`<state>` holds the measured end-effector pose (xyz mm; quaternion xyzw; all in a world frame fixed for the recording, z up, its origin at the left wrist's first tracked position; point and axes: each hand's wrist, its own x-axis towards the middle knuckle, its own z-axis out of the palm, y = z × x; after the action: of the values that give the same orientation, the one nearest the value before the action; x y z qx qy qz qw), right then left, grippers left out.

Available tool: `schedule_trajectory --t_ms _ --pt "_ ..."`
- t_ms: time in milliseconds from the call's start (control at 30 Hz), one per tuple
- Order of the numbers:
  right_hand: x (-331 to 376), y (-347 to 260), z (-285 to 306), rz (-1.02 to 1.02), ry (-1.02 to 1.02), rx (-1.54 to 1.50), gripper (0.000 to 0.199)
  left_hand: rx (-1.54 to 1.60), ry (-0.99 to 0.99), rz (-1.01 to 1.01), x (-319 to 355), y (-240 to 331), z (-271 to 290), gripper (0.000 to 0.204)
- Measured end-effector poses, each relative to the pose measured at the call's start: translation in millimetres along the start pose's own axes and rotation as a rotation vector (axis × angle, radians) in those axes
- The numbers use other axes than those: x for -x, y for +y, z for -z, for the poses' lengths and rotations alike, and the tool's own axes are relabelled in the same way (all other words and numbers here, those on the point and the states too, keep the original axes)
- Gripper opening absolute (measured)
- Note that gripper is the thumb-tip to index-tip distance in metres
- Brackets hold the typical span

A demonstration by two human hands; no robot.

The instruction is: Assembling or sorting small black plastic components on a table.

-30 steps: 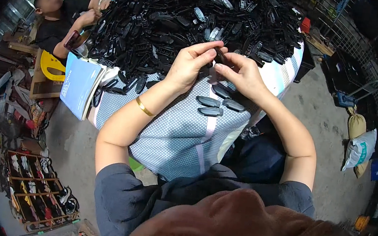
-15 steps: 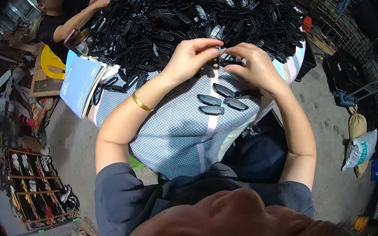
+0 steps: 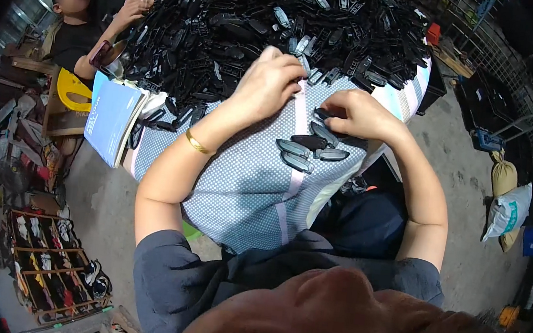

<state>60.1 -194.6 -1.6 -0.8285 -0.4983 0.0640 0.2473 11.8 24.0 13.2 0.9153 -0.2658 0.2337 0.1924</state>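
Observation:
A big heap of black plastic parts (image 3: 249, 22) covers the far half of a table under a blue dotted cloth (image 3: 244, 190). My left hand (image 3: 274, 81) rests at the heap's near edge with its fingers curled over the parts; what it holds is hidden. My right hand (image 3: 359, 114) pinches a small black part (image 3: 324, 114) just above the cloth. Right below it, several dark and grey oval parts (image 3: 307, 148) lie side by side on the cloth. A gold bangle (image 3: 196, 143) sits on my left wrist.
Another person (image 3: 80, 23) sits at the table's far left corner, hands in the heap. A blue booklet (image 3: 112, 118) lies on the left edge beside a yellow stool (image 3: 70, 87). A shoe rack (image 3: 54, 268) stands at lower left, sacks (image 3: 509, 205) at right.
My hands were joined on one part at the heap's edge. They have separated: the left went up into the heap, the right came down toward the row with a black part.

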Motion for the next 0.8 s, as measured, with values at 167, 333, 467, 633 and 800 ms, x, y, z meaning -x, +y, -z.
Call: schedule_trajectory --t_ms 167,333,467,633,800 --pt "-2 6 1 -0.032 0.067 -0.072 0.033 -0.132 0.147 0.014 1 -5 0 0.025" --pt "-5 21 1 -0.003 0.35 0.119 0.036 -0.132 0.083 0.104 -3 -9 25 0.017" --pt "-15 23 -6 -0.094 0.384 0.225 0.039 -0.067 0.065 0.172 -3 -6 28 0.015" --pt "-23 13 -8 -0.189 0.236 0.351 0.035 0.094 -0.056 0.13 2 4 10 0.015" --pt "-20 8 -8 -0.176 0.171 0.359 0.031 0.246 -0.093 0.246 5 16 3 0.019"
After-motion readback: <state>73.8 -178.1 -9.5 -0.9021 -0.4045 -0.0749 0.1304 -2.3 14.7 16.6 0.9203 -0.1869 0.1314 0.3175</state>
